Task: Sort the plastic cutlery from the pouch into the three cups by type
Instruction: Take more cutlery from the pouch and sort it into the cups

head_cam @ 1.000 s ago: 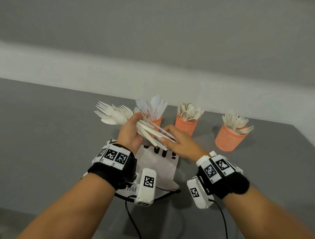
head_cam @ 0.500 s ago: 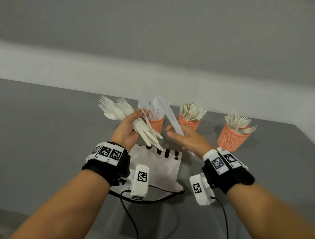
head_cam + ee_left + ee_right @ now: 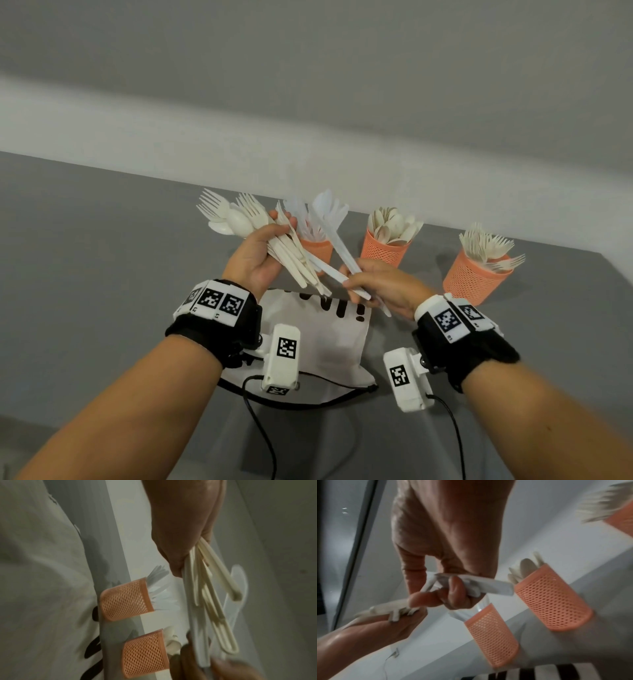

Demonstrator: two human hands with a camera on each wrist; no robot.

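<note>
From the head camera, the left hand (image 3: pixel 255 260) grips a mixed bundle of forks and spoons (image 3: pixel 239 219) above the white pouch (image 3: pixel 329 339) on the grey tabletop (image 3: pixel 85 274), while the right hand (image 3: pixel 383 286) pinches white knives (image 3: pixel 329 226) by their handles in front of the knife cup (image 3: pixel 317 248), with the spoon cup (image 3: pixel 385 248) and fork cup (image 3: pixel 474 277) to its right. The left wrist camera shows the fingers (image 3: pixel 178 555) curled round cream handles (image 3: pixel 211 588), both nearer cups beyond. The right wrist camera shows thumb and fingers (image 3: pixel 453 586) clamped on knife handles (image 3: pixel 488 585).
</note>
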